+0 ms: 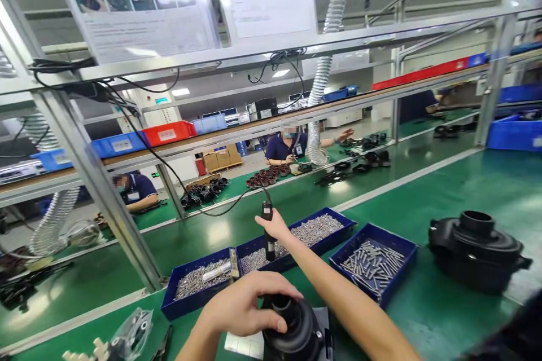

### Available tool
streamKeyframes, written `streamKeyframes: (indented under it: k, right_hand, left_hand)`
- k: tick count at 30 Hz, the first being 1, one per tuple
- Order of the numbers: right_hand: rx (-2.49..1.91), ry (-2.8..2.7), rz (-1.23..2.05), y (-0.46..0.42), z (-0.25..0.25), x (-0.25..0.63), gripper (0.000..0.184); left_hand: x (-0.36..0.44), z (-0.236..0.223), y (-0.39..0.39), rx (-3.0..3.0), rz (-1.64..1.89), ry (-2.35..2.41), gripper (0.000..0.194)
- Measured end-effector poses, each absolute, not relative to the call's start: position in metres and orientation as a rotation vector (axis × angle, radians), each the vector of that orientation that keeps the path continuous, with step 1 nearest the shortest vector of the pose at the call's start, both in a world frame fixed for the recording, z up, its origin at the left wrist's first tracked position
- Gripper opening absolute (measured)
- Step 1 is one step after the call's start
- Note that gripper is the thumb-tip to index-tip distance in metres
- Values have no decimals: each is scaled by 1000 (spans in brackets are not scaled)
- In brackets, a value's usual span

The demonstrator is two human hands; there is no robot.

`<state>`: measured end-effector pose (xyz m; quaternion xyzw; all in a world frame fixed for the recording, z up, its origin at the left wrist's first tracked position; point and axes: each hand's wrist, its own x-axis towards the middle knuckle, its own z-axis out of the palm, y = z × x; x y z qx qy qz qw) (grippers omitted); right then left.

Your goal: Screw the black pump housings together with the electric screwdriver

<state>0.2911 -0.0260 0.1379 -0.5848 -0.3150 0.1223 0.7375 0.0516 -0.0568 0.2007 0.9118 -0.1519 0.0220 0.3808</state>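
Gripping a screwdriver point(266, 211), right hand point(278, 227) over blue tray point(332, 237) of screws point(319, 228); left hand point(249, 302) on housing point(298, 330)

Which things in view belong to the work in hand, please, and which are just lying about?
In use, it seems:
black housing under the left hand
corded black driver in the right hand
blue tray of small metal parts, below the driver

Apparently lying about:
second black housing at right, in neither hand
clear plastic bag at lower left
red bin at left
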Motion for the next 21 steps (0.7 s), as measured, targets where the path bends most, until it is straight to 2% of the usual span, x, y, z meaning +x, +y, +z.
streamKeyframes:
  k: [1, 4, 6, 9, 14, 18, 21]
  right_hand:
    - [-1322, -695, 255, -33, 140, 294, 34]
    - [-1360, -729, 152, -70, 149, 297, 69]
    - [-1341, -781, 92, -111, 149, 289, 77]
    - [-1306, -815, 43, -185, 130, 264, 54]
    - [-1307, -552, -159, -285, 52, 210, 26]
    - [-1319, -500, -231, -311, 5, 172, 25]
    - [-1332, -529, -58, -308, -3, 138, 34]
  left_hand:
    - [52, 196, -55, 2302, 80, -370, 49]
    - [51, 183, -58, 2198, 194, -153, 63]
    - [53, 176, -62, 2050, 274, 42, 74]
    - [64, 172, -60, 1770, 345, 291, 85]
    - [81, 164, -32, 1571, 313, 472, 98]
    - [85, 156, -21, 1550, 303, 481, 97]
    - [86, 154, -20, 1541, 316, 507, 100]
